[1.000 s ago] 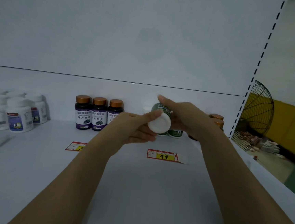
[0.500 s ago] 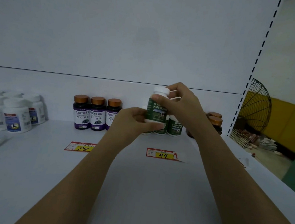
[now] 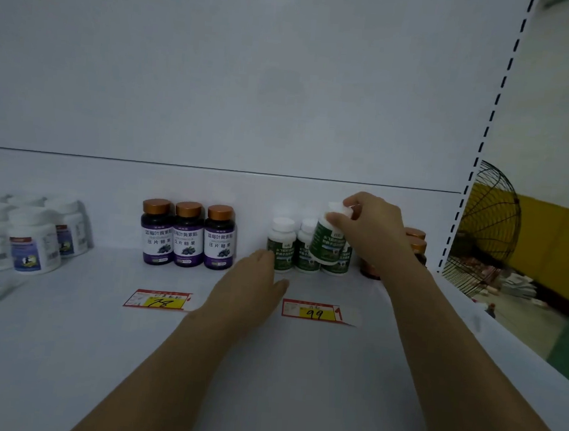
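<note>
The right hand (image 3: 371,229) grips the held bottle (image 3: 328,245) at its neck and cap, thumb in front and fingers curled over the top. This bottle is a round white plastic one with a glossy green label and a flat white cap. It hangs tilted, cap toward the upper right, its base off the shelf (image 3: 263,368) and just in front of the green bottles (image 3: 281,246). Three of these same bottles stand upright in a row at the back panel, the rightmost partly hidden behind the held one. The left hand (image 3: 253,278) holds nothing, its fingers loose and fairly straight, low over the shelf just beside the leftmost green bottle; whether it touches I cannot tell. To the left stand three purple bottles (image 3: 188,238), dark and glossy, with white-and-purple labels and copper metallic caps, side by side and touching. Further left are the white tubs (image 3: 34,245), squat and blurred, at least four. Behind the right wrist show brown bottles (image 3: 415,242) with copper caps, two caps visible. Three paper tags (image 3: 160,300) in red and yellow lie flat on the smooth white shelf. A wire fan (image 3: 492,226) stands beyond the shelf's right edge.
</note>
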Tool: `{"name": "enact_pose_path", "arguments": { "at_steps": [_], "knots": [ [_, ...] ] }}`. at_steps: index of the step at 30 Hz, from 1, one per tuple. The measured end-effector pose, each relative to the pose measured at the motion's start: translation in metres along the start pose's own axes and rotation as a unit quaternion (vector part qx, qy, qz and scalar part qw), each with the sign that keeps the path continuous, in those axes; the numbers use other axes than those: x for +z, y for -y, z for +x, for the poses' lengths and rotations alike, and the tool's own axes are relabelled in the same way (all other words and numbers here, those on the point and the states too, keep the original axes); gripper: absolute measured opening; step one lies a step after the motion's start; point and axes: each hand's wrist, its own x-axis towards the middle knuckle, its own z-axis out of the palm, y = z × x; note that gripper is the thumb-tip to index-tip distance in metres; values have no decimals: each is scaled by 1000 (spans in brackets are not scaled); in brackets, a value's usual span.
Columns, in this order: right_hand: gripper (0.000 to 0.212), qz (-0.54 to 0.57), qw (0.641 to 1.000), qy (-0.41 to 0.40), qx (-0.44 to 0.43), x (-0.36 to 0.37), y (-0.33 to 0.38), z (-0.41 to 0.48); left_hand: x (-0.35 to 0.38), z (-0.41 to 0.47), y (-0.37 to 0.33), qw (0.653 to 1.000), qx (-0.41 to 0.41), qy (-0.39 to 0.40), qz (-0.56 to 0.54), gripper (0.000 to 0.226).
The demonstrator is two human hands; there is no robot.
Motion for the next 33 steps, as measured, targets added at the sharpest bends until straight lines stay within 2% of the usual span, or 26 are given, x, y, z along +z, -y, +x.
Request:
{"name": "enact_pose_path", "arguments": {
  "at_steps": [3, 6, 10, 15, 19, 22, 27, 33],
  "knots": [
    [45, -44, 999, 20, 15, 8, -9, 0, 8, 1, 5, 996, -18, 63, 55, 52],
    [39, -38, 998, 46, 20, 16, -13, -3, 14, 2, 11, 990, -23, 111, 88, 56],
    [36, -55, 995, 77, 18, 16, -13, -5, 21, 2, 17, 981, -21, 135, 136, 58],
    [50, -96, 987, 124, 38, 8, -6, -5, 23, 1, 17, 976, -25, 145, 158, 60],
    [55, -139, 987, 61, -51, 14, 22, 10, 22, 2, 17, 975, -28, 155, 159, 61],
    [49, -139, 975, 127, -121, 31, 52, 27, 21, 1, 17, 975, -30, 157, 154, 62],
    [41, -247, 933, 230, -122, 71, 67, 45, 21, 1, 17, 976, -35, 157, 149, 63],
    [36, -304, 916, 229, -131, 82, 64, 42, 23, 1, 18, 977, -35, 154, 144, 63]
  ]
}}
